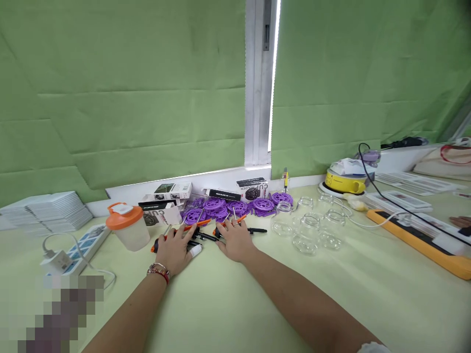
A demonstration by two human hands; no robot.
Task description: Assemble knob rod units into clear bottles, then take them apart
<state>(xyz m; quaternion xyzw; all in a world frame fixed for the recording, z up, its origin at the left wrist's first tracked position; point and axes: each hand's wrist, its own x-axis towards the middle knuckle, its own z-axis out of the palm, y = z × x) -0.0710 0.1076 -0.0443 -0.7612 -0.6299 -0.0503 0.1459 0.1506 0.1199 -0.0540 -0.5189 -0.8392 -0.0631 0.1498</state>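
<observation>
My left hand (174,252) rests with spread fingers on a pile of slim black-and-orange tools (206,237), some with thin metal shafts. A white wrap covers its thumb. Fingers apart, my right hand (235,241) lies over the right side of the same pile, where a black stick (257,230) pokes out. The hands partly hide the tools, so their exact kind is unclear. Just behind are several purple spoked discs (214,205), heaped together. To the right of my right hand stand several clear rounded containers (310,221).
Printed cup holder boxes (253,189) lie by the wall. At left are an orange-lidded shaker bottle (130,235), a power strip (86,247) and stacked white boxes (55,211). A yellow pot (346,181) and an orange-edged case (423,242) occupy the right; another person's hand (461,223) shows beyond.
</observation>
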